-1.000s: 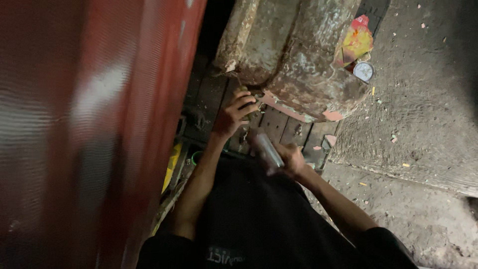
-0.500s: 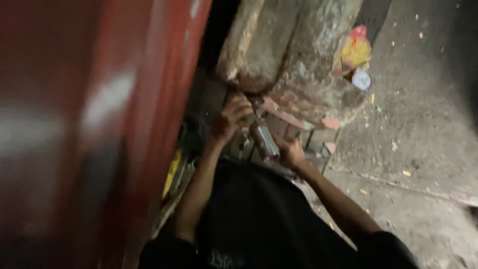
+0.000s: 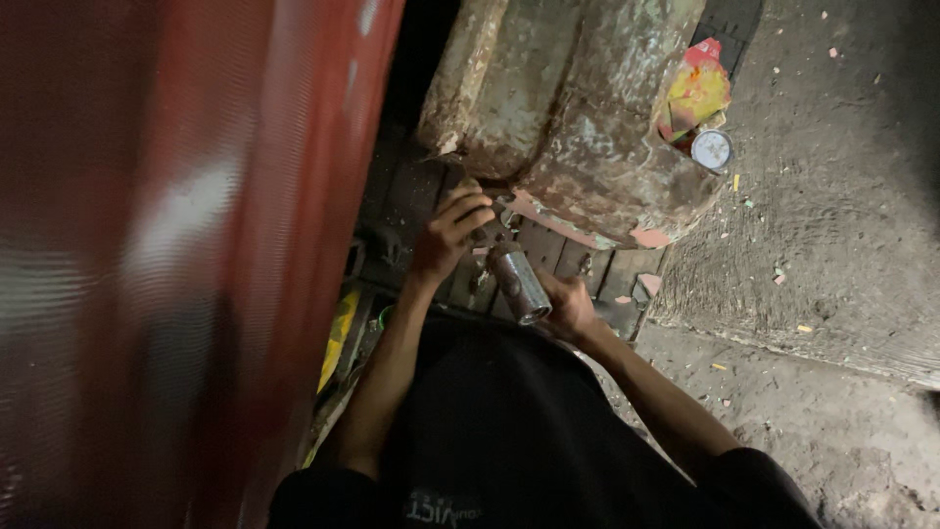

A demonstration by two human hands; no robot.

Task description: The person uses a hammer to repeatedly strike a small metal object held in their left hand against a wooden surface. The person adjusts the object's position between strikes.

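Beneath the rusty metal housing [image 3: 597,147], the right hand [image 3: 568,306] is wrapped around a steel socket [image 3: 519,282], while the left hand [image 3: 452,230] pinches its upper end, beside the red panel [image 3: 176,245].

A black short-sleeved shirt is worn – the sleeves end well above the elbows, both forearms left bare. Pale printed lettering is seen on the dark chest fabric. No gloves are worn on the left hand [image 3: 452,227] or right hand [image 3: 568,306].
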